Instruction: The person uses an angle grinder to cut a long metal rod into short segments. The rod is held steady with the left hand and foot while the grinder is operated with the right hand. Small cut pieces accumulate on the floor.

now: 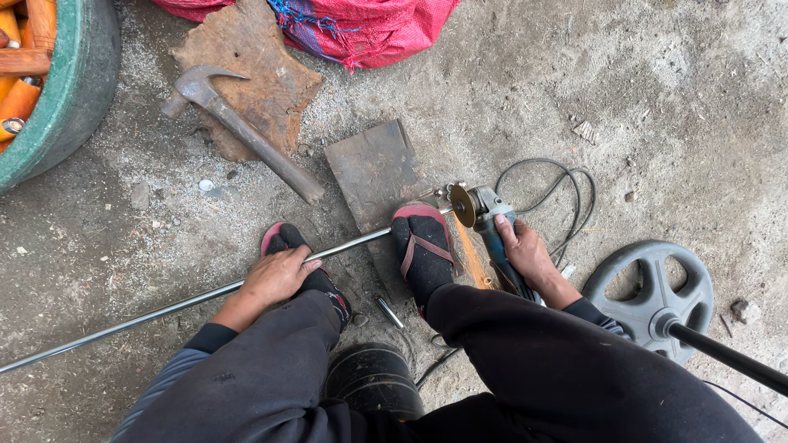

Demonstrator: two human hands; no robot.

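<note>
Steel rod (197,299) lies on concrete floor (657,107) — long axis lower-left to upper-right, under a foot (423,246). Left hand (275,277) presses it; right hand (525,253) grips angle grinder (484,217) — disc at rod's upper-right end.

rod (205,297): long thin steel bar, shiny grey, lying flat on concrete floor, running diag. from lower-left edge up to the grinder disc; pinned under both feet.
grinder (490,234): blue-grey angle grinder w/ round disc at front, disc meeting rod's right end, orange sparks below; black cord looped behind.
</note>
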